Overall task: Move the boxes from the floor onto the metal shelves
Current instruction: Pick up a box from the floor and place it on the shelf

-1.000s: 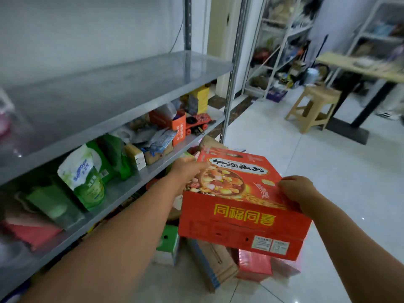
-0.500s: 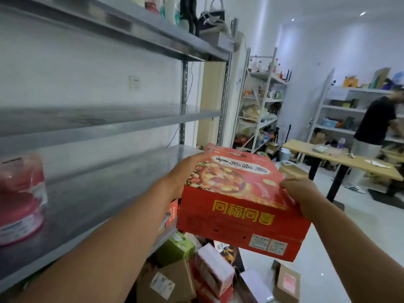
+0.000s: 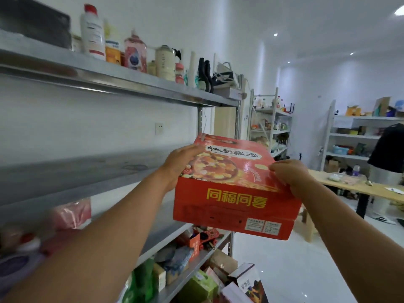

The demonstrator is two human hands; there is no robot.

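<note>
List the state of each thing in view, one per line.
Red box: closed, held in the air, tilted, not on a shelf.
Left hand: gripping the box's left edge.
Right hand: gripping its right edge.
Middle shelf: bare where visible.
Top shelf: crowded with bottles.
Green box: on the floor pile.

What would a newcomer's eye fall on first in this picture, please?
First the big red box, held in mid-air at centre by the left hand and right hand. Next, the crowded row of bottles on the top metal shelf, upper left.
</note>
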